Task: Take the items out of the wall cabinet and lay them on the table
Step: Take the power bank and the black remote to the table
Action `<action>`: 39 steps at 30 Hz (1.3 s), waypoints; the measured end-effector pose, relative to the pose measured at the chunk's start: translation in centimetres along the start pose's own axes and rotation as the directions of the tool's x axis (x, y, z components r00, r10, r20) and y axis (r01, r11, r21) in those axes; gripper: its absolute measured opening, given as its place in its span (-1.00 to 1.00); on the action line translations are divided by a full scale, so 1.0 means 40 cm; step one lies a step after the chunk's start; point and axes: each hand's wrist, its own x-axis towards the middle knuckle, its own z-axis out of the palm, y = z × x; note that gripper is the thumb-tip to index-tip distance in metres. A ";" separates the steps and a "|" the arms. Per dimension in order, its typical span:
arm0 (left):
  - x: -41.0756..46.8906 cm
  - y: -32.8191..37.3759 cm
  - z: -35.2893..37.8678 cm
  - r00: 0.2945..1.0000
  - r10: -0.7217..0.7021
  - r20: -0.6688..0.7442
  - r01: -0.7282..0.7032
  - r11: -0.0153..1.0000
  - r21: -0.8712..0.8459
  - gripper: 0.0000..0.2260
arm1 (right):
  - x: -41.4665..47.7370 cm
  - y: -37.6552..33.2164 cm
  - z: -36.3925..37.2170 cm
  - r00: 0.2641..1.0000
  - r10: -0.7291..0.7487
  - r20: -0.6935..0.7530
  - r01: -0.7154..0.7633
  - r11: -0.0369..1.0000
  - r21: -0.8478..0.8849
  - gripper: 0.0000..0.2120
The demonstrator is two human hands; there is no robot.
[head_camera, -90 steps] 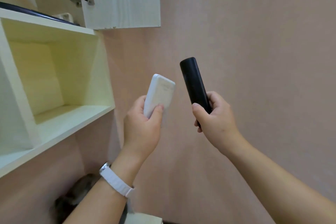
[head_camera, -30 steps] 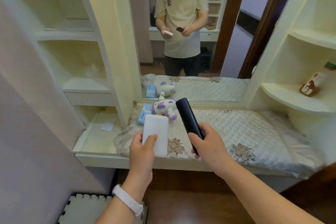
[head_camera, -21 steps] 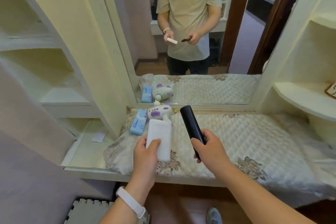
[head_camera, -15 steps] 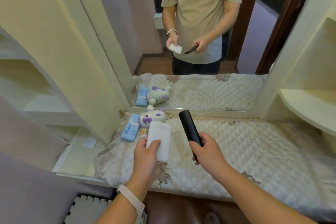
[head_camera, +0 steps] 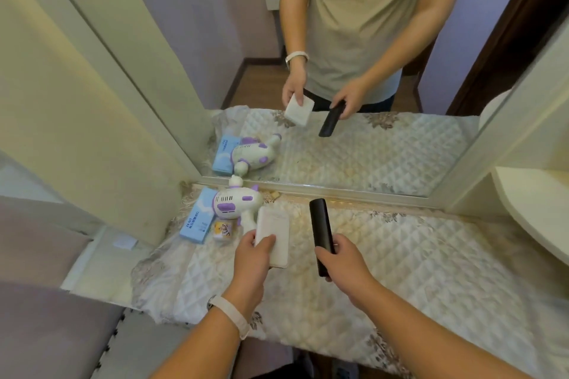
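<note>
My left hand (head_camera: 251, 258) grips a flat white power bank (head_camera: 275, 232) by its near end, thumb on top. A long black remote (head_camera: 320, 234) is held in my right hand (head_camera: 341, 258), which wraps its near end. Both items hover just above the table (head_camera: 431, 271), which is covered with a quilted white cloth. Neither item visibly touches the cloth. The wall cabinet is out of view.
On the table's far left lie a white and purple toy (head_camera: 235, 201), a blue box (head_camera: 198, 221) and a small yellow packet (head_camera: 223, 231). A mirror (head_camera: 354, 71) stands behind the table. A curved shelf (head_camera: 535, 209) juts out at right, a low ledge (head_camera: 104, 261) at left.
I have turned from the cabinet to the table and come closer. Both hands have lowered toward the cloth, still holding the power bank and the remote.
</note>
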 end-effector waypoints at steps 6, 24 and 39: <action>0.110 -0.040 0.049 0.990 -0.133 0.055 0.132 0.991 0.009 -0.76 | 0.088 0.034 0.008 0.991 0.135 -0.021 -0.135 0.991 -0.017 -0.81; 0.361 -0.108 0.133 0.947 -0.304 0.108 0.285 0.945 0.163 -0.82 | 0.322 0.046 0.096 0.948 0.270 -0.166 -0.296 0.942 -0.161 -0.80; 0.286 -0.066 0.106 0.981 -0.110 0.162 0.030 0.900 0.435 -0.50 | 0.271 0.044 0.060 0.986 0.154 -0.070 -0.169 0.874 -0.456 -0.66</action>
